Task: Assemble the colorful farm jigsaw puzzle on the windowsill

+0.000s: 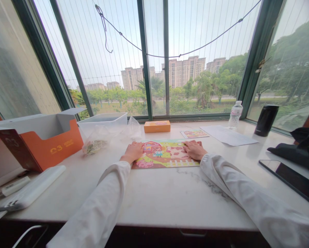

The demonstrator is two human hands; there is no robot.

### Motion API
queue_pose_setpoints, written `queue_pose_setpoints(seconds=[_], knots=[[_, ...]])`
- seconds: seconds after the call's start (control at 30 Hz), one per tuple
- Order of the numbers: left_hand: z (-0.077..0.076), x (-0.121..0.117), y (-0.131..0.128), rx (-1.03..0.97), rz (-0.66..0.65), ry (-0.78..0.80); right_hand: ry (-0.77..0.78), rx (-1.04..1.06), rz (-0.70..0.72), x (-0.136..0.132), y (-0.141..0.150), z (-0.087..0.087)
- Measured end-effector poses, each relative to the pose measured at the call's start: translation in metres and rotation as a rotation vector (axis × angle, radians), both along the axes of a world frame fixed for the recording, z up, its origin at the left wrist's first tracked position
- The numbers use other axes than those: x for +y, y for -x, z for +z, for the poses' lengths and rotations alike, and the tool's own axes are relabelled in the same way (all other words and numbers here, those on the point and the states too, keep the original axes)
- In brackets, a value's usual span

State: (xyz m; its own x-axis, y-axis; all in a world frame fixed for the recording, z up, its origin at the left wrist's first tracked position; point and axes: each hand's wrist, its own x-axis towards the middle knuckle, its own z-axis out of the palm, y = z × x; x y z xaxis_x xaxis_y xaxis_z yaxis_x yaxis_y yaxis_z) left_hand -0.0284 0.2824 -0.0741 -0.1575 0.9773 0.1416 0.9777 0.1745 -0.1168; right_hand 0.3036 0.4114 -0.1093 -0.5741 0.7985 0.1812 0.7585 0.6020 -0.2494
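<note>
A colourful picture board point(166, 158) with a farm scene lies flat on the white table, showing a red barn, a spotted cow and a white fence. At its left edge is my left hand point(133, 152), with the fingers closed over the rim. My right hand point(195, 150) grips the opposite edge in the same way, fingertips on the printed face. Beyond the board stands a small orange box point(157, 126), and a smaller printed picture card point(194, 133) lies behind my right hand.
To the left are an orange carton point(63, 141), a clear plastic tub point(102, 120), a plastic bag of small pieces point(94, 146) and a white power bank point(35, 187). On the right are a paper sheet point(228, 135), water bottle point(235, 115), black tumbler point(266, 120) and phone point(291, 179).
</note>
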Motion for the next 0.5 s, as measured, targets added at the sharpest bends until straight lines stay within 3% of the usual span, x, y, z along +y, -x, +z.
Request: queue_pose_setpoints(seconds=[0.5], knots=[[0.0012, -0.0017, 0.0067, -0.079, 0.049, -0.006, -0.028, 0.076, -0.052, -0.002, -0.0088, 0.0052]])
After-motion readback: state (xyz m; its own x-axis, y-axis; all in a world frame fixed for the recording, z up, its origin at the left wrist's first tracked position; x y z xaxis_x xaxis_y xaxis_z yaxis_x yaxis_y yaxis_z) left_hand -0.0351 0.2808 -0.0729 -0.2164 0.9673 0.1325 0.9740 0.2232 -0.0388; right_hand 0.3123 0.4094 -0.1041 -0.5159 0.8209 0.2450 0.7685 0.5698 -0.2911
